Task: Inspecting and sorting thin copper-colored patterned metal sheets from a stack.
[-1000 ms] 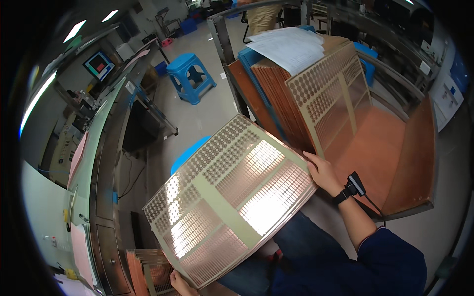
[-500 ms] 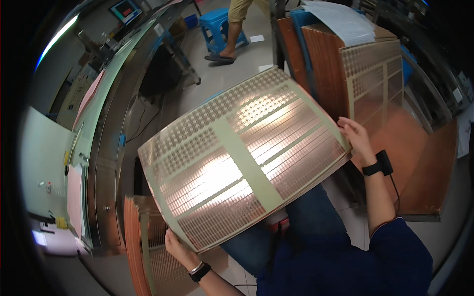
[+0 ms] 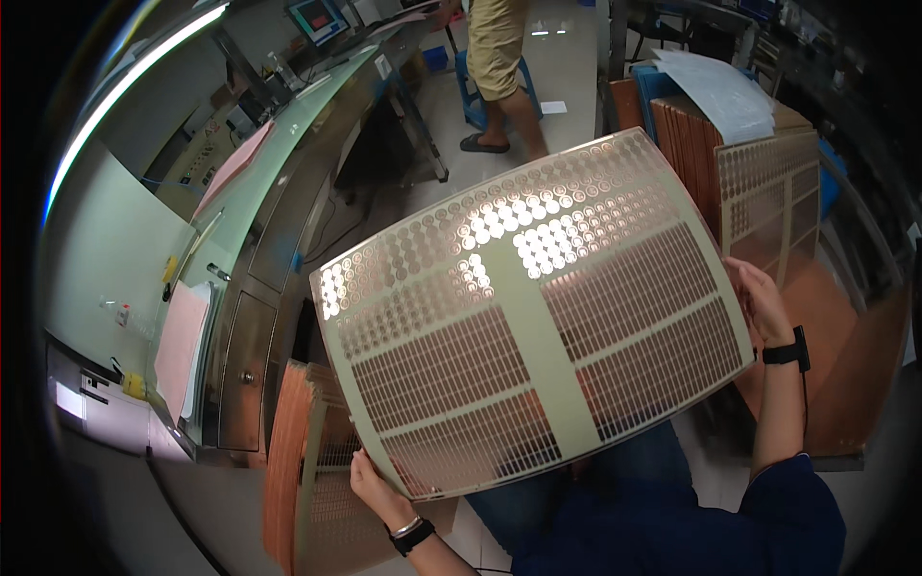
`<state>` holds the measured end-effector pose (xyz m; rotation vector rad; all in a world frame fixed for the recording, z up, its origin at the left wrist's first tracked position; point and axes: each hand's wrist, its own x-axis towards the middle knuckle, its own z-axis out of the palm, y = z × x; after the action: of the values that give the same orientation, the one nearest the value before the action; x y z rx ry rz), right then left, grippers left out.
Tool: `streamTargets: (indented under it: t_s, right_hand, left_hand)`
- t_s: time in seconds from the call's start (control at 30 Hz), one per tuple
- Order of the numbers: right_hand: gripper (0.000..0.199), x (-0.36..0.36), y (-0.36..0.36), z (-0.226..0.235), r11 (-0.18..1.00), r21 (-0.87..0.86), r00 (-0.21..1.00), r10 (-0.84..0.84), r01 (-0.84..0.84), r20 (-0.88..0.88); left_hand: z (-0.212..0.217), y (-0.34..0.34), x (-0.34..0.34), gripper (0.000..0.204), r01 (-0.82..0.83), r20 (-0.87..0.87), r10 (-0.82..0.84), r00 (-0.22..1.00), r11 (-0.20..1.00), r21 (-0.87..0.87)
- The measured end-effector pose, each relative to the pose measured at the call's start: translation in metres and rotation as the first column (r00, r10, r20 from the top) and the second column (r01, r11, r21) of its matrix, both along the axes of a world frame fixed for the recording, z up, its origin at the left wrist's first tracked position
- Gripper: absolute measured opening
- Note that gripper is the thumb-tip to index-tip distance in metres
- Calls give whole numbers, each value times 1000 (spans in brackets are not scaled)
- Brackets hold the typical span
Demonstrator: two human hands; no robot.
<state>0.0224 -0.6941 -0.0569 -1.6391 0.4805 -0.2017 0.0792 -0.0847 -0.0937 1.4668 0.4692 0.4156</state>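
Between my two hands I hold up a large thin copper-patterned circuit panel (image 3: 549, 355), tilted over my lap. Rows of shiny round pads run along its far part, with grids of small rectangles nearer me and pale green strips between. My left hand (image 3: 376, 485) grips its near left corner, fingers partly behind the edge. My right hand (image 3: 764, 300) is closed at the right edge, its fingertips against the rim and partly hidden. Close by my left hand, a stack of copper panels (image 3: 291, 461) stands on edge.
To the right stand upright copper panels (image 3: 690, 154), a patterned panel (image 3: 768, 192) and a translucent plastic sheet (image 3: 715, 91). A glass-topped workbench (image 3: 312, 120) runs along the left, with pink paper (image 3: 182, 336) on it. Ahead, another person's legs (image 3: 499, 67) stand beside a blue stool (image 3: 471, 91).
The panel and both hands have shifted right in view, and the bright glare has moved from its near grids to the round pads. The other person's legs have moved too.
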Motion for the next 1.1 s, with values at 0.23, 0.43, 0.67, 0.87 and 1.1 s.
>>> streamTargets:
  t_s: [0.23,0.43,0.67,0.87,1.1]
  right_hand:
    - [27,-6,13,10,988,119,987,83,-99,136]
    - [26,-7,15,10,973,187,975,95,-134,203]
    - [28,0,20,12,972,219,958,19,-84,285]
    - [28,8,12,17,972,230,902,-49,-56,429]
    - [38,10,3,75,999,24,752,14,-40,659]
  left_hand:
    - [-2,-1,-5,31,-59,10,59,998,998,-4]
    - [3,-5,-2,30,-105,26,105,994,994,-1]
    - [0,7,-3,31,8,44,-5,999,998,-62]
    - [3,73,17,43,374,-6,-394,919,878,-300]
    - [107,49,55,17,455,335,-414,846,889,-49]
